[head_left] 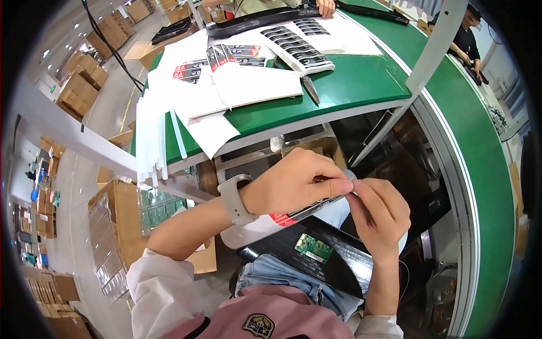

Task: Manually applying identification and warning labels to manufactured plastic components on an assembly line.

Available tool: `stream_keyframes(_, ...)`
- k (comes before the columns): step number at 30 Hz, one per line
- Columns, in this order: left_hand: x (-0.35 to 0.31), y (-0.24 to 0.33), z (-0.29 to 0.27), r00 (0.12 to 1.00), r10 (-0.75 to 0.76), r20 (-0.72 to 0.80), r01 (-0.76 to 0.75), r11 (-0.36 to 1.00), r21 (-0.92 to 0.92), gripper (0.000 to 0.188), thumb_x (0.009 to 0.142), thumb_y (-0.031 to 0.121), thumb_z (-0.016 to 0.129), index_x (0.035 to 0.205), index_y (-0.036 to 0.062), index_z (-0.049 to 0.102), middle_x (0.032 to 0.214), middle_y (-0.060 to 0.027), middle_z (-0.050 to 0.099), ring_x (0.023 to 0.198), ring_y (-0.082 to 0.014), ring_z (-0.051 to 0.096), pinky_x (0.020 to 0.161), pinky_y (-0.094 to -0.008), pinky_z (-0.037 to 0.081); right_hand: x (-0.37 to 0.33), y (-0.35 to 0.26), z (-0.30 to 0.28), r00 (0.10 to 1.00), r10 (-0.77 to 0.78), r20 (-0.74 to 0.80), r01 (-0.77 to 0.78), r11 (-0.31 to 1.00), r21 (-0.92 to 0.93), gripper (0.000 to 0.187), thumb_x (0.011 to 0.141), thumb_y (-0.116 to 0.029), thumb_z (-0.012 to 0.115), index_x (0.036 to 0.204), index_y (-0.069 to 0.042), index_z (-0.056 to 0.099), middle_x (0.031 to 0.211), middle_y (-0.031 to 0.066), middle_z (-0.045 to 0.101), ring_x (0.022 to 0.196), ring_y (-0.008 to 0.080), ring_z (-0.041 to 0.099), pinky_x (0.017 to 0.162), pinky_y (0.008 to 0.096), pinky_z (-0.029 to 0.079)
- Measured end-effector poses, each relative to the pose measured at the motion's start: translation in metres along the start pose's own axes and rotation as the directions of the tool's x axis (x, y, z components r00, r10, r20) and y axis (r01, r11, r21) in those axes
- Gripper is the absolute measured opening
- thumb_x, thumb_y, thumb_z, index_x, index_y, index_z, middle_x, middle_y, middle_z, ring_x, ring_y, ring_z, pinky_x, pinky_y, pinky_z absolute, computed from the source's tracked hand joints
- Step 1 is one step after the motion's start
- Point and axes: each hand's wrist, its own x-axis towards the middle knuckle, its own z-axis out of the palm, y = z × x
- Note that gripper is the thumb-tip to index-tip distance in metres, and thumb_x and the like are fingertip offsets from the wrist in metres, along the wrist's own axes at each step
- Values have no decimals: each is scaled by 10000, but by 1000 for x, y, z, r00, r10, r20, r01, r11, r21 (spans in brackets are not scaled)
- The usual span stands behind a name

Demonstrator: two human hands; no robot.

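Note:
My left hand, with a grey watch on its wrist, pinches the edge of a white sheet with red and black labels held over my lap. My right hand meets it at the sheet's upper end, thumb and fingers closed on a small label strip there. Under the sheet a long black part lies across my knees, with a small green circuit board on it.
A green worktable ahead carries white label sheets, a stack of black-printed label sheets and a long black bar. Another person's hand rests at the far edge. Cardboard boxes stand left; a green conveyor curves right.

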Motion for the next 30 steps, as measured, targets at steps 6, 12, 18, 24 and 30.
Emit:
stream_keyframes(6,-7,-9,-3,978,-207,-5,194,926,-324,261,951,183,660,1057,-52,699,888,-63,705,827,-73,597,751,-251,504,-1,-3,5,999,-34,23,34,999,2,276,662,43,788,928,9,723,809,115,683,697,251,676,564,306,525)
stream_keyframes(12,-26,-19,-56,720,-71,-690,253,953,167,264,952,207,645,1037,-31,721,800,-15,683,699,-45,553,610,-220,465,-1,-13,-2,992,111,-57,-104,988,112,146,665,33,703,792,-35,678,1065,133,542,1023,317,589,847,392,484)
stream_keyframes(18,-83,-89,-271,290,-78,-954,446,893,63,349,891,299,709,912,-49,734,682,-36,664,610,-91,562,587,-271,450,-7,16,-29,802,576,-160,-525,807,270,17,837,25,626,845,14,617,1021,90,522,958,185,552,876,297,433)
stream_keyframes(24,-115,-170,-334,220,62,-974,823,524,219,443,890,441,671,924,6,745,733,-132,701,631,-220,640,622,-364,498,2,39,-6,589,790,168,-690,384,614,581,927,-28,580,1479,-32,398,1045,89,596,883,128,601,843,273,481)
stream_keyframes(30,-67,-126,-285,402,221,-889,845,285,453,366,842,323,685,1050,23,654,1077,-239,607,1042,-389,589,916,-463,460,66,76,62,777,581,242,-624,662,414,821,888,-114,655,1554,-78,176,919,106,678,795,160,660,750,289,527)
